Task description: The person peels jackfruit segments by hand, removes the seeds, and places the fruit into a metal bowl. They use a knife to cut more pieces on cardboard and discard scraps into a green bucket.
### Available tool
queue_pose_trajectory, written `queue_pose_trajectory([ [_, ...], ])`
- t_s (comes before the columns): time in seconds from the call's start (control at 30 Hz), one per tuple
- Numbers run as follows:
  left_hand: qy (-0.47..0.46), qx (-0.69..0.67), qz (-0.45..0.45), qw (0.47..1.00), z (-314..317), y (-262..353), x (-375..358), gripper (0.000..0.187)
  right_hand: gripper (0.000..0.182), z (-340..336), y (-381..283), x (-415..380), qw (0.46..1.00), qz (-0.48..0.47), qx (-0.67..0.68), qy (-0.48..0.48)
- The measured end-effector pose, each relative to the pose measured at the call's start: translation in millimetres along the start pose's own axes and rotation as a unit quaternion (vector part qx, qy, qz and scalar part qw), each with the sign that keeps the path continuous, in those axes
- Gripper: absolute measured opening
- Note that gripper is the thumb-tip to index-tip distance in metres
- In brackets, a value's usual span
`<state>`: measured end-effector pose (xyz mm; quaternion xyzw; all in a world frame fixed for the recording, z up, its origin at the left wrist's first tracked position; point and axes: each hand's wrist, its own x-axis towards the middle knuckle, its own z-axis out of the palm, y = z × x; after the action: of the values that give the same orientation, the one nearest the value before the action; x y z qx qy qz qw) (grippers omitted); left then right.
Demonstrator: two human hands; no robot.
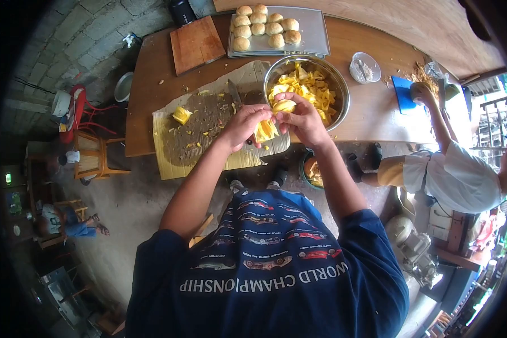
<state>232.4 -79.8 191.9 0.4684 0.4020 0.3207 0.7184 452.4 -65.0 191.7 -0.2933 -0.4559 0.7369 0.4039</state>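
Both hands are close together over the right edge of the cardboard, beside a metal bowl of yellow fruit pieces. My left hand is closed on a chunk of yellow fruit that hangs below the fingers. My right hand pinches a yellow piece at the bowl's near left rim. The fingertips of both hands nearly touch. A knife lies on the cardboard just above my left hand. Another yellow chunk sits on the cardboard's left part, among small scraps.
Behind are a wooden board and a tray of bread rolls. A plastic container stands right of the bowl. At the far right a person works by a blue board. A bin stands under the table edge.
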Motion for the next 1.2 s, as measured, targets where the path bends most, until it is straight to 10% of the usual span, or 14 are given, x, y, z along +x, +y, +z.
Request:
queue_pose_trajectory([
  [0.2, 0.005, -0.059, -0.017, 0.998, 10, 5, 0, 0.026, 0.045, 10, 12, 1, 0.966, 0.009, 0.257, 0.021],
  [0.5, 0.058, 0.066, 0.022, 0.996, 5, -3, 4, 0.024, 0.044, 0, -10, -4, 0.967, -0.004, -0.249, 0.058],
  [0.83, 0.161, 0.114, 0.054, 0.979, -1, -12, 14, 0.016, 0.028, -22, -1, -11, 0.992, -0.011, -0.106, 0.067],
  [1.0, 0.110, -0.064, -0.005, 0.992, -16, -25, 14, 0.019, 0.024, -26, 11, -24, 0.989, 0.023, -0.115, 0.093],
  [1.2, 0.042, 0.043, 0.047, 0.997, 6, -25, 24, 0.021, 0.033, -6, 23, -16, 0.985, 0.127, -0.038, 0.115],
])
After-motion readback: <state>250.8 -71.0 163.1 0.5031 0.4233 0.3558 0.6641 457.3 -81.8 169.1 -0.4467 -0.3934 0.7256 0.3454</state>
